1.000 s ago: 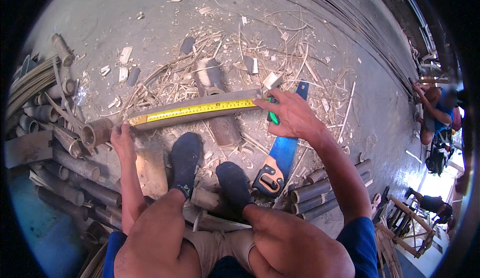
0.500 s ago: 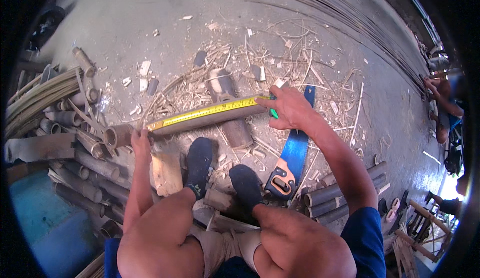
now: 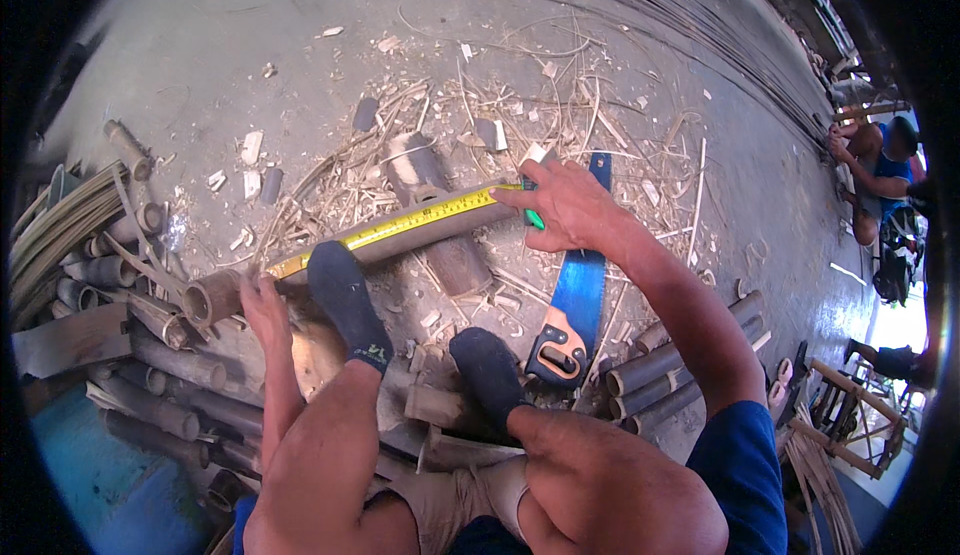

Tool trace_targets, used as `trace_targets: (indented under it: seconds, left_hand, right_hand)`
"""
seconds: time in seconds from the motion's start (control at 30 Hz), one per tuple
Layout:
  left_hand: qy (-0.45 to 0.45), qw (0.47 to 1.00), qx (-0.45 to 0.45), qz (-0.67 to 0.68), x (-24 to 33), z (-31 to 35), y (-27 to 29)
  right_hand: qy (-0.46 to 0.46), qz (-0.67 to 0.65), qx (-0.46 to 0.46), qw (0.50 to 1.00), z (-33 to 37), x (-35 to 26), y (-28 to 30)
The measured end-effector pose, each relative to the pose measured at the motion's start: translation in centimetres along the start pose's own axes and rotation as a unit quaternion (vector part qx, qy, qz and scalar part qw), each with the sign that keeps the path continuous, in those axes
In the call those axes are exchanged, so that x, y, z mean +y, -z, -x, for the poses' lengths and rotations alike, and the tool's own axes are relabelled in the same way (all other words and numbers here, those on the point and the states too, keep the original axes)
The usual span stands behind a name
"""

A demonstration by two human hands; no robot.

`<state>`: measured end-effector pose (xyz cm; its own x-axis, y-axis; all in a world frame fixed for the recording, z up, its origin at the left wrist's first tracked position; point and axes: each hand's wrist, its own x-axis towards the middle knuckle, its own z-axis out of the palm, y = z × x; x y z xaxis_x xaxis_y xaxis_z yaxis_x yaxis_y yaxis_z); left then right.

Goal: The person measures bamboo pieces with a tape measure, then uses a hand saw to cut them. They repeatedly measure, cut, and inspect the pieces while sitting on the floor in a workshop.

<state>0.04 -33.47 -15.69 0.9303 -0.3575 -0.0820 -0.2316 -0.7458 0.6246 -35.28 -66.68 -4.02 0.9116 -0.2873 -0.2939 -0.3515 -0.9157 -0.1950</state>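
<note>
A bamboo pole [image 3: 440, 232] lies slantwise across a thicker bamboo piece [image 3: 458, 267]. Stretched along its top is the yellow blade of a tape measure [image 3: 398, 223]. My right hand [image 3: 572, 207] is closed on the tape measure's case at the pole's right end, index finger along the blade; only bits of green and white casing show. Near the pole's left end, my left hand [image 3: 266, 313] has its fingers closed against the pole beside the blade's tip. My left foot, in a dark sock [image 3: 345, 300], presses on the pole. A blue-bladed handsaw [image 3: 577, 295] lies below my right hand.
Bamboo shavings [image 3: 330, 195] litter the floor. Cut bamboo tubes [image 3: 180, 365] are heaped at left, with more tubes [image 3: 650, 370] at right. Long thin strips [image 3: 690, 35] lie at far right. Another person [image 3: 880, 170] sits at the right edge.
My left foot has lifted from the floor onto the pole. Both hands stay at the pole's ends, and the tape remains stretched. The whole view has shifted slightly.
</note>
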Motion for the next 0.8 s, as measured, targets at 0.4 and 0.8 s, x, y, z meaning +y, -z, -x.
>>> trace_targets:
  seconds: [0.4, 0.8]
  left_hand:
    - [-0.396, 0.879, -0.266, 0.005, 17.3, 5.1, -6.5]
    - [-0.332, 0.896, -0.290, -0.060, 19.2, 6.9, -9.9]
  right_hand:
    - [-0.017, 0.000, -0.013, 1.000, 0.0, -0.7, 0.8]
    - [-0.024, -0.006, -0.008, 1.000, 0.2, -0.4, 0.3]
